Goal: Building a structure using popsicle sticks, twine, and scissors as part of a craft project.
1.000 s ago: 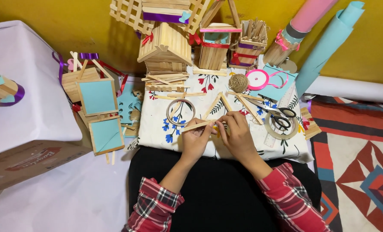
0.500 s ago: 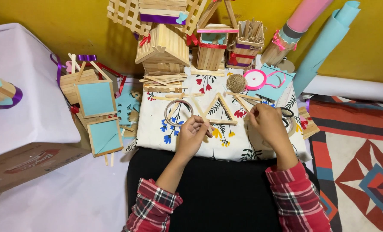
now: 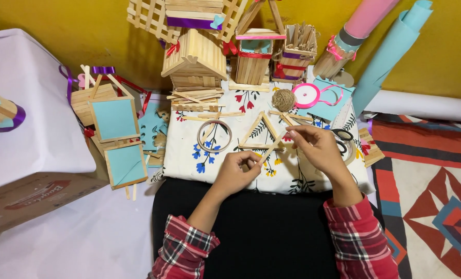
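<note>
- Floral cloth (image 3: 189, 155): spread under both hands, covering the work surface beyond the fingertips.
- Stick house (image 3: 195, 59): stands well beyond the fingers, at the far edge of the cloth.
- Triangle of craft sticks (image 3: 262, 132): lies flat just beyond the fingertips, between the two hands.
- Left hand (image 3: 235, 173): fingers curled, pinching the near end of a loose craft stick (image 3: 268, 153).
- Right hand (image 3: 318, 147): thumb and forefinger pinched together near the triangle's right corner; what they grasp cannot be told.
- Wire ring (image 3: 214, 136): lies left of the left fingers, apart from them.
- Twine ball (image 3: 284, 99): beyond the right fingers.
</note>
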